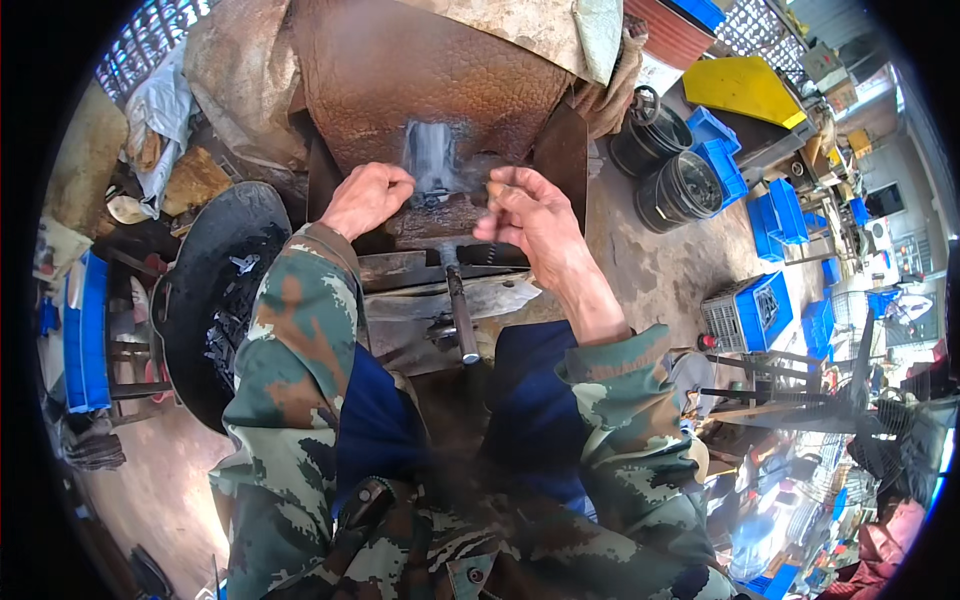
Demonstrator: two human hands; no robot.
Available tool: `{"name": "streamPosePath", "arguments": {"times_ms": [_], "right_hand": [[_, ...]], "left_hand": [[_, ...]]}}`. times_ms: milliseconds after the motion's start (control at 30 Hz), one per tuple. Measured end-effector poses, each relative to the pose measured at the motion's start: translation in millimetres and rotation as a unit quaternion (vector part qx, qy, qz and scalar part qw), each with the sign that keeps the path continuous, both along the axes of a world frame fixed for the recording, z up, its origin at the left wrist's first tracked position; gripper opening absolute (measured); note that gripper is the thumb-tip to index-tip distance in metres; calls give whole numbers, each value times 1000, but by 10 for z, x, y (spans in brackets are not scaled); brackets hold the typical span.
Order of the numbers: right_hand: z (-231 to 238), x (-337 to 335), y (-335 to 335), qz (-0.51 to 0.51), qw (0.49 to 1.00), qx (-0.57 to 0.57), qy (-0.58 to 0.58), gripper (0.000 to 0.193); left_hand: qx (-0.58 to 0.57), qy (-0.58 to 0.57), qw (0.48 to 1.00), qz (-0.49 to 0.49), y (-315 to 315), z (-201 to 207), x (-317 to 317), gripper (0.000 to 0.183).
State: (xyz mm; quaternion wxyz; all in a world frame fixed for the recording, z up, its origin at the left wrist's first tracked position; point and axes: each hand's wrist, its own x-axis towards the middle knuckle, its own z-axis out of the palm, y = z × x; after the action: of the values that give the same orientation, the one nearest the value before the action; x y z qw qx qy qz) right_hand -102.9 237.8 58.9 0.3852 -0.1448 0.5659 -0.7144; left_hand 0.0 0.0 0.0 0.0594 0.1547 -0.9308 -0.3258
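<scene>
A pale, blurred grinding wheel (430,152) shows in a slot of a rusty brown metal housing (400,85). Just below it, a small dark metal piece (432,198) lies on a worn brown ledge (440,222). My left hand (368,198) is closed to the left of the wheel, thumb and finger pressed together by the ledge. On the other side my right hand (530,212) is closed, fingers curled; whatever lies in either grip is too small or hidden to name. A metal rod (460,315) sticks out toward me below the ledge.
At my left stands a large black pan (185,320) with dark metal pieces (228,330). Blue bins (88,335) are beyond it. To the right are black buckets (680,190), a grey crate (735,318), a yellow panel (742,92) and a fan (860,400).
</scene>
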Motion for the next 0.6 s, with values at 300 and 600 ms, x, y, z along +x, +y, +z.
{"name": "streamPosePath", "arguments": {"times_ms": [300, 600], "right_hand": [[-287, 210, 382, 144, 897, 130, 398, 21], [-351, 607, 541, 289, 736, 135, 598, 58]], "left_hand": [[136, -23, 978, 157, -216, -131, 111, 48], [212, -35, 956, 199, -302, -140, 234, 53]]}}
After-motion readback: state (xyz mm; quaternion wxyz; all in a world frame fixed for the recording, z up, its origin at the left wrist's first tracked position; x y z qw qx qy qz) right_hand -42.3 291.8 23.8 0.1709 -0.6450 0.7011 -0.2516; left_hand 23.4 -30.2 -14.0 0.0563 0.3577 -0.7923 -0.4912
